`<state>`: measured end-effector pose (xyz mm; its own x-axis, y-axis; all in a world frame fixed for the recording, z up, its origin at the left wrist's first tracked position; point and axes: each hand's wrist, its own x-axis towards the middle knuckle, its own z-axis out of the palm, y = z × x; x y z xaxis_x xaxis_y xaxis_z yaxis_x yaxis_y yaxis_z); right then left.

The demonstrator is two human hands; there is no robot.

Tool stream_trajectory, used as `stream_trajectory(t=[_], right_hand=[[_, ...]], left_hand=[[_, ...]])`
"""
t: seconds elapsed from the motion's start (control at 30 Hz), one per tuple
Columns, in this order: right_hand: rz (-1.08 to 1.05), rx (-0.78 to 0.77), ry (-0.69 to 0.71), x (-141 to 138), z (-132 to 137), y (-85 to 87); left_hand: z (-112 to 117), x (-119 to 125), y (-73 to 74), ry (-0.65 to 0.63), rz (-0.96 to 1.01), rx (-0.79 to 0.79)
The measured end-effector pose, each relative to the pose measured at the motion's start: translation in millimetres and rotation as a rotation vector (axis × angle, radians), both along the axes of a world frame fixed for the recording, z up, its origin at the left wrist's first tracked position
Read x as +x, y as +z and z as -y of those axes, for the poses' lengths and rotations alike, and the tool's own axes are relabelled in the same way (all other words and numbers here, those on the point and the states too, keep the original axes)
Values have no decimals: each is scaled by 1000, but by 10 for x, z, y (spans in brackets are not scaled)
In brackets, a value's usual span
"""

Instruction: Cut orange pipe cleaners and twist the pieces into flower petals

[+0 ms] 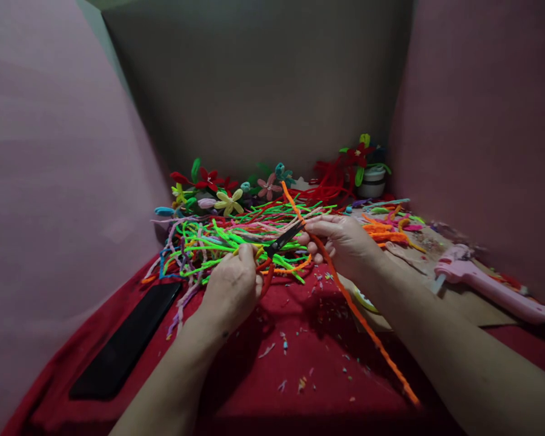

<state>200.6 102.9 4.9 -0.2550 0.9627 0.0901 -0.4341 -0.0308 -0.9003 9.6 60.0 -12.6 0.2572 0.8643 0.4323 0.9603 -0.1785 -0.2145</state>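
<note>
My left hand is closed around the red handles of a pair of scissors. Their dark blades point up and right, and the tips meet an orange pipe cleaner beside my right fingers. My right hand pinches that pipe cleaner. One end rises up and left above the blades, and the long end hangs down to the lower right. Whether the blades are fully closed on it I cannot tell. Beneath and behind both hands lies a heap of green, pink and red pipe cleaners.
Pipe-cleaner flowers and a small white pot line the back. A black phone-like slab lies at left. On the right, a pink glue gun rests on cardboard. Coloured scraps litter the red cloth.
</note>
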Motion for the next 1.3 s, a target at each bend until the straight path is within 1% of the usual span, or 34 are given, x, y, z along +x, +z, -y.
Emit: stream_trajectory(t=[0.23, 0.57, 0.8, 0.93, 1.17, 1.3], right_hand=[[31, 28, -34, -15, 42, 28], [-1, 24, -39, -34, 33, -13], [-28, 23, -14, -41, 14, -51], [-37, 27, -7, -39, -8, -75], [-40, 14, -33, -48, 7, -64], [-57, 7, -11, -45, 5, -66]], left_hand=[[11, 15, -5, 58, -60, -17], [15, 46, -44, 86, -100, 75], [33, 91, -56, 135, -108, 15], [35, 106, -63, 135, -102, -1], [19, 106, -98, 111, -133, 88], [27, 111, -93, 90, -140, 143]])
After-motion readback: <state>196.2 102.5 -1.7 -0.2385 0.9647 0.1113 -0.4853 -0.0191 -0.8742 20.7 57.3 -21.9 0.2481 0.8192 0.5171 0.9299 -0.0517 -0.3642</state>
